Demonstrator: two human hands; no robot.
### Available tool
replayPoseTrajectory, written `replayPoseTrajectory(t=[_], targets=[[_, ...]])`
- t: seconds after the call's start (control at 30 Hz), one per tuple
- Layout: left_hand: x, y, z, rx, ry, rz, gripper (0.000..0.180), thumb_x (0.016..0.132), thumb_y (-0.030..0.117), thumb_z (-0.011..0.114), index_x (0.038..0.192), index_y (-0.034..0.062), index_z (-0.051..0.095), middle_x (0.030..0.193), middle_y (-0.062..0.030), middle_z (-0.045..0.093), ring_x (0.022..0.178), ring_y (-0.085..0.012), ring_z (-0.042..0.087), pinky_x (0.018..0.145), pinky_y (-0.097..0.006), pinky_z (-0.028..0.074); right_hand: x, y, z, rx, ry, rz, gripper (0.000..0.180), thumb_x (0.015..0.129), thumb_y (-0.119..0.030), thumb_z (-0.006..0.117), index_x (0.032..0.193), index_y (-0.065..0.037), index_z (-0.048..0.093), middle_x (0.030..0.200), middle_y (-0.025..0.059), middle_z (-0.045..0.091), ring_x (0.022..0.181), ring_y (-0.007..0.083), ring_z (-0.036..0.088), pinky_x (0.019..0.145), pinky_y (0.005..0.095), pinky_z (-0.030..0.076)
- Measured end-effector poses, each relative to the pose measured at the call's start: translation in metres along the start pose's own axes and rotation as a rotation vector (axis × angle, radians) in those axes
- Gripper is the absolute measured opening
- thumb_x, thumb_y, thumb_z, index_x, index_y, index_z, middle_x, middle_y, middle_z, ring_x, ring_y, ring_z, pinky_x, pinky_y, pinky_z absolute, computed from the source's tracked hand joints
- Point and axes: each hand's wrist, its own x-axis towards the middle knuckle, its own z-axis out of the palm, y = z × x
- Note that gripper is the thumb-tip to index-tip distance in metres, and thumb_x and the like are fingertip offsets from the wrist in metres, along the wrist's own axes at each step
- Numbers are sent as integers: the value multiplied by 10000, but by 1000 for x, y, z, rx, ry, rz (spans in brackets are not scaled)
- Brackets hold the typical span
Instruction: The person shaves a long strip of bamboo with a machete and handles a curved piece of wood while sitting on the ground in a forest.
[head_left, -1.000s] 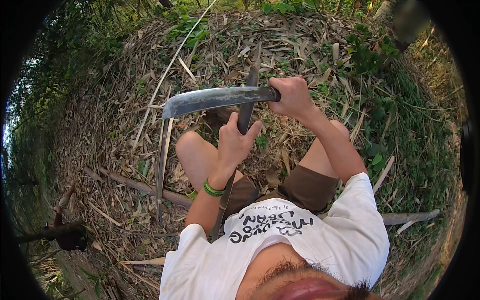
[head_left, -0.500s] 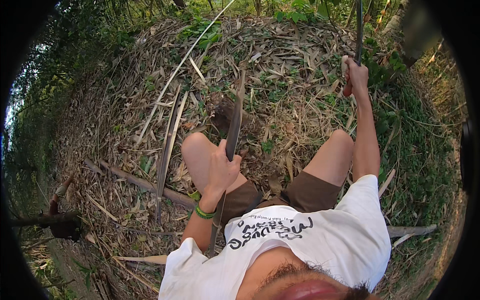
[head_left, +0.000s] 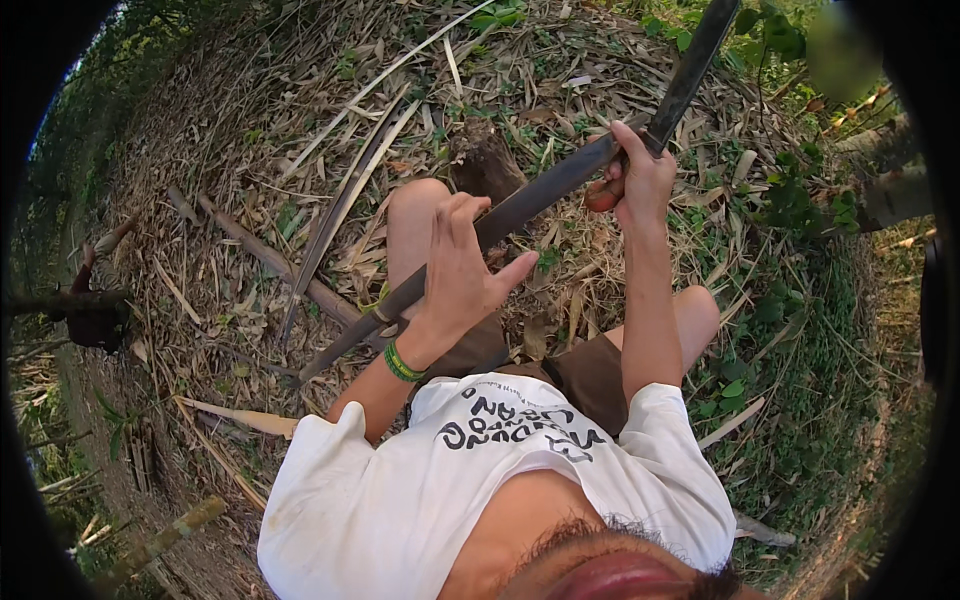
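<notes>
My right hand (head_left: 645, 182) grips the reddish handle of a machete (head_left: 693, 78), whose dark blade points up and away to the far right. Its thumb side also touches the far end of a long dark bamboo strip (head_left: 530, 198). This strip slants from the lower left, past my left forearm, up to the right hand. My left hand (head_left: 462, 265) lies against the strip's middle with its fingers and thumb stretched apart, not wrapped round it. The strip passes behind that palm. Both hands are above my bent knees.
A short brown stump (head_left: 485, 160) stands just beyond my knees. Several pale split strips (head_left: 375, 165) lie on the leaf litter to the left, near a fallen branch (head_left: 270, 255). At the right rim is a tree trunk (head_left: 890, 195); a dark object (head_left: 95, 320) is at the far left.
The machete has come down and inward from the far right to the strip. The strip has tilted to the right, and my left hand has loosened its grip and spread its fingers.
</notes>
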Motion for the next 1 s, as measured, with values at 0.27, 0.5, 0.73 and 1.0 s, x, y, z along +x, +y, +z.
replayPoseTrajectory(t=[0.27, 0.5, 0.73, 1.0], targets=[[-163, -12, -17, -2035, 197, -1181, 777, 1028, 496, 485, 1482, -108, 305, 1519, -246, 411, 1437, -306, 406, 1183, -411, 368, 9, 3, 27, -1, -37, 22, 160, 875, -73, 745, 843, 17, 617, 768, 178, 693, 517, 126, 531, 478, 277, 453], [-108, -10, -53, -1782, 450, -823, 785, 1007, 496, 528, 1524, -40, 280, 1591, -191, 330, 1502, -298, 281, 1227, -508, 250, 25, 0, 34, 45, -14, 52, 151, 919, -99, 693, 902, 27, 610, 896, 254, 710, 530, 123, 493, 527, 289, 447], [11, -86, -136, -1407, 919, -112, 659, 955, 640, 539, 1269, 61, 576, 1274, -150, 579, 1262, -326, 509, 1085, -499, 407, 32, 65, 61, 375, 23, 288, 140, 923, -112, 701, 958, -46, 582, 774, 45, 552, 580, 112, 500, 531, 304, 454], [114, -114, -179, -1152, 973, -26, 524, 1052, 596, 353, 779, 158, 441, 574, 26, 294, 513, -114, 268, 508, -299, 292, 18, 130, 20, -753, -139, 395, 238, 910, -218, 722, 824, -13, 636, 654, 85, 680, 501, 91, 545, 490, 265, 444]])
